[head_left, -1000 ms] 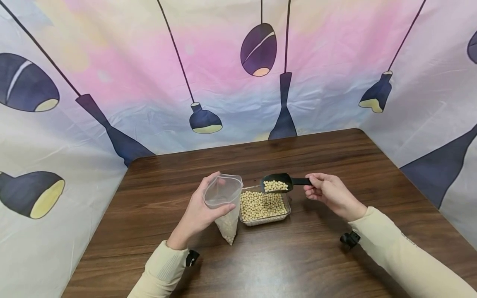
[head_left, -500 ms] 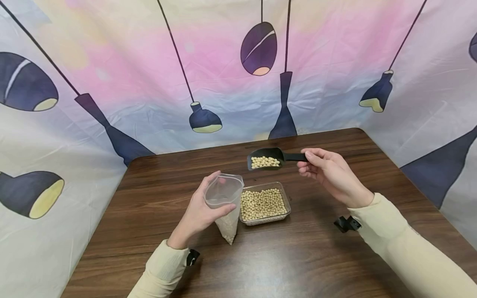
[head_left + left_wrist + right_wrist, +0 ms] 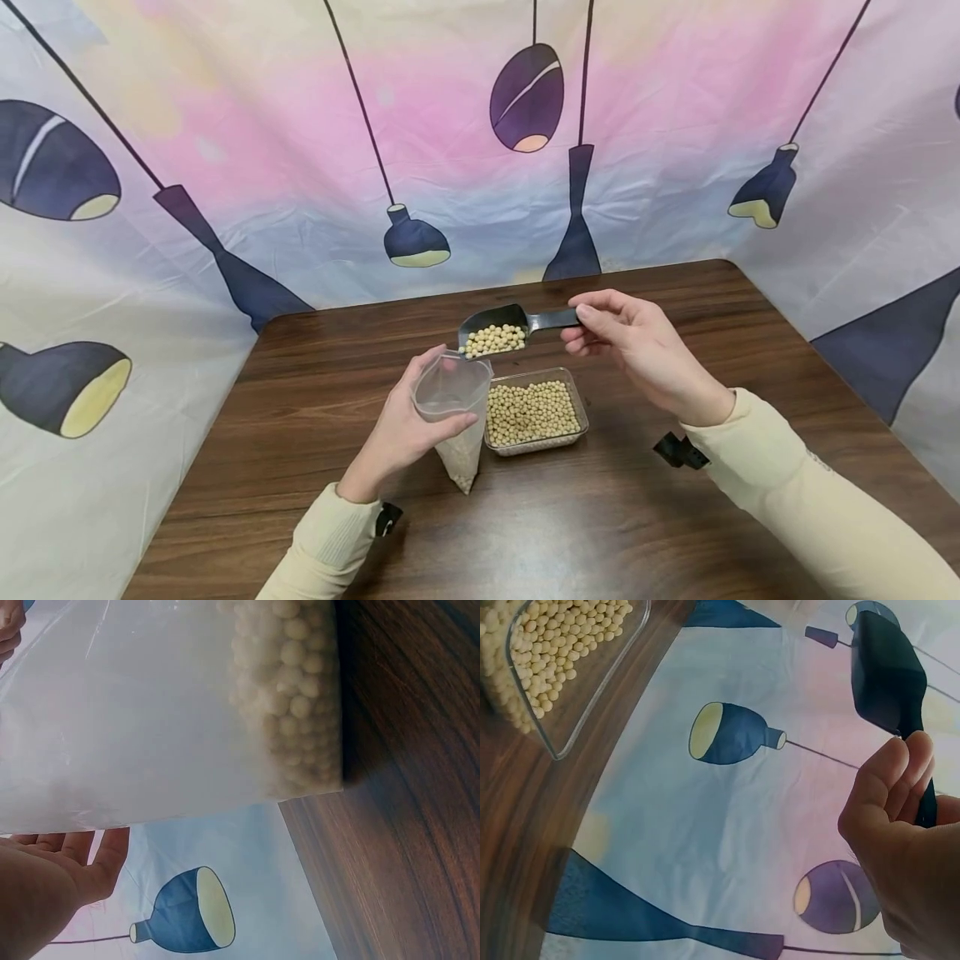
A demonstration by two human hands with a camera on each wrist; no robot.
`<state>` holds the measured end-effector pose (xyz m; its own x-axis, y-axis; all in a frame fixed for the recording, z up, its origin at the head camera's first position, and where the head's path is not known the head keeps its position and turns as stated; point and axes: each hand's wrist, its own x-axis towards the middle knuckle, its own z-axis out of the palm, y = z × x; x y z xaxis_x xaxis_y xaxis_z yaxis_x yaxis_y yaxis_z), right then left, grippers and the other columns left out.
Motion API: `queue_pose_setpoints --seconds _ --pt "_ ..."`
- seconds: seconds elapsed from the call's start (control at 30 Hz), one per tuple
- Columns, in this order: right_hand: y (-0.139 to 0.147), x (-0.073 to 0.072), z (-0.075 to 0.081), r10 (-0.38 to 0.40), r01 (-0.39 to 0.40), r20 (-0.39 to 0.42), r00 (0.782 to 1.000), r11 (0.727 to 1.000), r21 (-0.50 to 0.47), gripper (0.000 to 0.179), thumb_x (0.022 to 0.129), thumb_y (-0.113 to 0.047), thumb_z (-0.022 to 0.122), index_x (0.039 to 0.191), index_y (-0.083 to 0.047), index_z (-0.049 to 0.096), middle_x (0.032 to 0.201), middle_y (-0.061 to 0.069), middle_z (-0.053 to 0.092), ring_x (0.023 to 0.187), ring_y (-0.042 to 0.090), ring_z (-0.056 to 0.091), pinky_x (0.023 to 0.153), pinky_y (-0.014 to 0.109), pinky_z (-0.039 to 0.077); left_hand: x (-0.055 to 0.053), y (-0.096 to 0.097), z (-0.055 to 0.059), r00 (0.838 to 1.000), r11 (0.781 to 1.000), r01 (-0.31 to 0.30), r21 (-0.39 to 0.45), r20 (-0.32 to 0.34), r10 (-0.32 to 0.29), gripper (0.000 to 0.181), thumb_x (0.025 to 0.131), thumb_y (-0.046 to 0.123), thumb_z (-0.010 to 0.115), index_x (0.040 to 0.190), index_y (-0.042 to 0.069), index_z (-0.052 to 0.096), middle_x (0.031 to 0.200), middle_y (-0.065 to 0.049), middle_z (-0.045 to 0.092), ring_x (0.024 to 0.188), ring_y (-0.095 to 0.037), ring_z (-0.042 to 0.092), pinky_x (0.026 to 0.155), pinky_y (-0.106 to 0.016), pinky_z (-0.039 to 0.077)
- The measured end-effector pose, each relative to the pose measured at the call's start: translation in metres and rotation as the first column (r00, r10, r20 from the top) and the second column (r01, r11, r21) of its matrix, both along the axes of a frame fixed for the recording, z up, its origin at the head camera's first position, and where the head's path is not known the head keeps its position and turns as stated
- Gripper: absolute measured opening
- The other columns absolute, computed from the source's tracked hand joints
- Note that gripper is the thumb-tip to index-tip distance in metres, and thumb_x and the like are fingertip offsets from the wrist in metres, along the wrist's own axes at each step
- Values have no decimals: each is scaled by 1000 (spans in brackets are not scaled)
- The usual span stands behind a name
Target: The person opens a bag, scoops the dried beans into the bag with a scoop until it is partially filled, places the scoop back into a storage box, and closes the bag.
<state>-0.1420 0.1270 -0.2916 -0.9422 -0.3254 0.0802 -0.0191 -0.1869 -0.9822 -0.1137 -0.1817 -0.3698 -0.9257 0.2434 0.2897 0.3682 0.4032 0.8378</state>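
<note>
- head view: left hand, half open, grips clear bag round its mouth; pale beans at its base.
- right hand pinches black scoop by the handle; blade (loaded) at bag's rim.
- clear container of beans beside bag, on table.

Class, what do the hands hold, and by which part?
Left hand: the bag, near its open top. Right hand: the scoop, by its handle.

We are looking across all three views and reading no text, label, brand or number; no sign is showing legibly.
</note>
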Motion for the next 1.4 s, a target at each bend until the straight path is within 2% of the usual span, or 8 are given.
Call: queue_pose_setpoints --seconds 0.57,0.8,0.87,0.93,1.1,1.13,1.2,1.4 --pt "-17 13 10 -70 119 -244 967 974 192 24 100 -14 57 119 -1 57 94 14 70 82 23 69 81 40 54 1 0 0 999 999 -33 -22 28 34 85 74 31 87 144 30 39 142 2 47 130 -17 43 100 -51 37" --pt "-19 18 10 -77 173 -387 919 960 221 18 98 -12 59 114 -5 61 93 13 68 81 25 68 78 37 55 1 0 1 999 999 -28 -20 32 28 84 75 32 86 144 32 38 142 4 46 131 -17 42 101 -53 36" --pt "-20 20 9 -85 216 -458 885 946 242 15 98 -12 60 112 -8 62 91 8 67 80 22 68 76 34 54 1 0 1 999 1000 -25 -15 22 25 84 75 31 86 144 31 38 140 4 48 130 -17 43 101 -52 35" --pt "-21 23 9 -103 298 -564 819 917 266 14 97 -12 60 111 -11 64 88 2 67 78 17 66 73 28 52 1 0 1 1000 1000 -19 -9 8 19 84 75 28 86 144 29 39 135 3 51 128 -17 45 100 -51 37" --pt "-18 26 6 -157 581 -812 562 774 252 14 96 -9 62 109 -9 66 88 -1 66 73 10 56 66 21 42 0 0 0 1000 1000 -6 8 -9 6 85 75 24 86 145 27 39 127 3 55 121 -16 49 96 -49 40" --pt "-16 25 4 -153 617 -831 535 743 260 14 95 -7 62 109 -7 66 88 0 65 71 11 54 64 21 41 0 1 -1 1000 1000 -6 11 -10 7 85 75 23 86 145 27 39 127 3 55 120 -15 49 96 -49 40" --pt "-12 24 -2 -120 648 -830 545 688 326 12 96 -7 61 107 -6 65 83 1 63 63 11 51 58 22 40 -1 1 -1 1000 1000 -3 17 -17 3 85 75 22 86 145 27 39 126 3 55 119 -16 50 95 -49 41" --pt "-5 21 -31 15 574 -695 718 551 605 12 100 -13 55 107 -7 63 76 0 58 54 11 46 50 29 40 -1 0 -2 1000 1000 3 19 -21 -3 84 75 21 86 145 25 39 126 0 56 118 -18 52 95 -46 41"
